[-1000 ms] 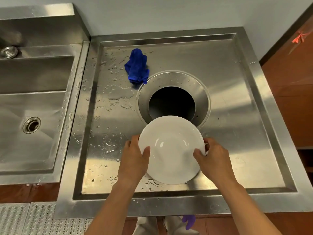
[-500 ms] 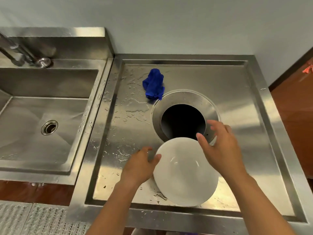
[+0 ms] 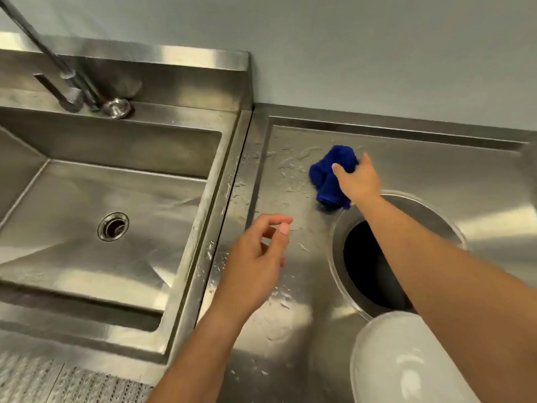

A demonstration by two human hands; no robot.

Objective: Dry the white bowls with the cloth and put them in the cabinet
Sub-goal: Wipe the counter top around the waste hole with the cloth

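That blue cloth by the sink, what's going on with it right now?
A person at a wet stainless steel counter is reaching for the blue cloth with the right hand, whose fingers are closing around it beside the round opening in the counter. The left hand hovers empty over the counter, fingers loosely curled. The white bowl sits on the counter at the near edge of the opening, held by neither hand and not yet dried. The sink to the left is empty.

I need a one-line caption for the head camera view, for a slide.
Right hand grasps the blue cloth on the wet steel counter; left hand hovers empty; white bowl waits nearby.
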